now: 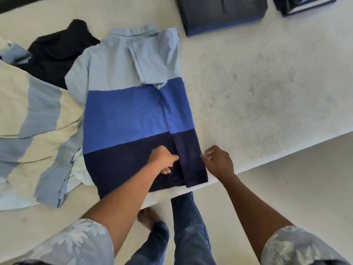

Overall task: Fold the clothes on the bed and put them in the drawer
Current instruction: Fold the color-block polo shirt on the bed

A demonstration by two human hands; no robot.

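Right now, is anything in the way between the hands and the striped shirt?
Nothing visible. The left hand rests on the navy band of the shirt; the right hand pinches its folded edge.

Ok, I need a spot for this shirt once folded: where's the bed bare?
The white mattress is bare right of the blue banded polo shirt, up to the dark navy items. Left is crowded: cream striped garment, black garment.

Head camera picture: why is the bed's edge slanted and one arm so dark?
Head view: wide-angle lens slants the mattress edge; light hits the left hand on the shirt; the right hand, pinching its edge, is shaded; top corners look blurry.
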